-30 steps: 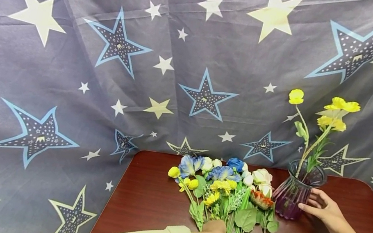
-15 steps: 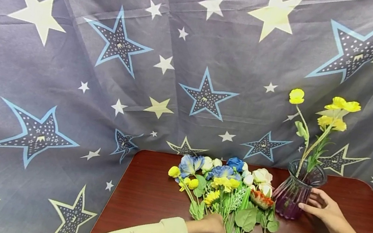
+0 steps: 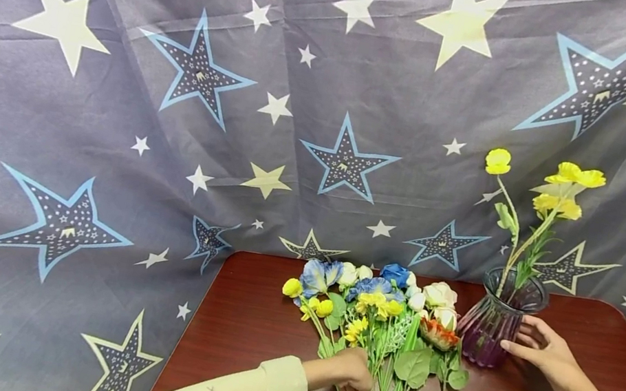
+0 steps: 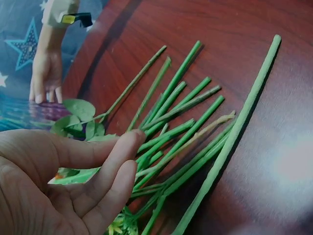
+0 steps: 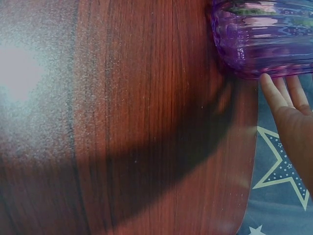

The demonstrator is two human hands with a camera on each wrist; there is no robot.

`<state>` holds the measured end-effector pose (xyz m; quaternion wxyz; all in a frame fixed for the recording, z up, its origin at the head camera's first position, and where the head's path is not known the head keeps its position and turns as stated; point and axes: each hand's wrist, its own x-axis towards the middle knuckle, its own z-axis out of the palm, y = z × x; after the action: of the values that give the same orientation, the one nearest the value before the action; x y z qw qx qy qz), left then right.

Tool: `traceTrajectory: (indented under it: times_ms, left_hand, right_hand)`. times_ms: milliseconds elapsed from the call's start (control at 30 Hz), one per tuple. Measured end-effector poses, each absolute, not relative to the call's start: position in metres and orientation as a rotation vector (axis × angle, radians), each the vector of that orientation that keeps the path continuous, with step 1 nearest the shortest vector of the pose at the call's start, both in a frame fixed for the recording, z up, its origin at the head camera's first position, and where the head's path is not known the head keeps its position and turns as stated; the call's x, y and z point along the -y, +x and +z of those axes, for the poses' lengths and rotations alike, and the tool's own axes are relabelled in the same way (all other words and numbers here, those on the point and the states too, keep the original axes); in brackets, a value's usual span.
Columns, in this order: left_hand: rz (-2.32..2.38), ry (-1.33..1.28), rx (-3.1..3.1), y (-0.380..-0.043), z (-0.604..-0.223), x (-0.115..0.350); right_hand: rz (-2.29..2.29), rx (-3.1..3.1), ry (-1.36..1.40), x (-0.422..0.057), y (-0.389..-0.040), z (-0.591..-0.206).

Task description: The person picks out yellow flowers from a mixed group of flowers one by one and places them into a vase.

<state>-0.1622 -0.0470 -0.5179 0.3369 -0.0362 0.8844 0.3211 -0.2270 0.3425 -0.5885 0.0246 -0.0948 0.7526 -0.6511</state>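
Cut-stem flowers in blue, white, yellow and orange lie in a loose bunch [image 3: 411, 352] on the table. My left hand [image 3: 353, 374] is over their green stems [image 4: 181, 98], thumb and fingertips pinched together. It holds the stem of a yellow flower [image 3: 378, 303] within the bunch; the grip itself is partly hidden by the fingers. At the right, a ribbed purple glass vase [image 3: 489, 335] stands upright with several yellow blooms [image 3: 559, 207] in it. My right hand [image 3: 551, 356] rests its extended fingers and thumb against the vase's right side, also seen along the vase [image 5: 264, 44] in the right wrist view.
The reddish-brown wooden table [image 3: 240, 322] has rounded far corners. Behind it hangs a grey cloth [image 3: 170, 149] printed with stars. An orange flower [image 3: 439, 333] with a long stem lies at the bunch's right side, near the vase.
My left hand has shifted left and slightly up along the stems. A yellow flower head in the bunch has moved a little upward. The right hand and the vase have stayed still.
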Motion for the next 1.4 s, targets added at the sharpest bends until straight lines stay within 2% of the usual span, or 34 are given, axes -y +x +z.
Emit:
traceTrajectory:
  times_ms: [433,867,1400]
  left_hand:
    - [1.16,-0.178,-2.266,-0.161,-0.519,0.051]
    - [1.242,-0.17,-2.3,-0.157,-0.528,0.057]
    - [1.31,-0.37,-2.162,-0.159,-0.551,0.063]
  right_hand:
    - [-1.99,-2.335,-0.285,-0.342,-0.228,-0.588]
    - [-1.989,-2.331,-0.274,-0.342,-0.228,-0.588]
    - [-2.051,-2.281,-0.297,-0.343,-0.228,-0.59]
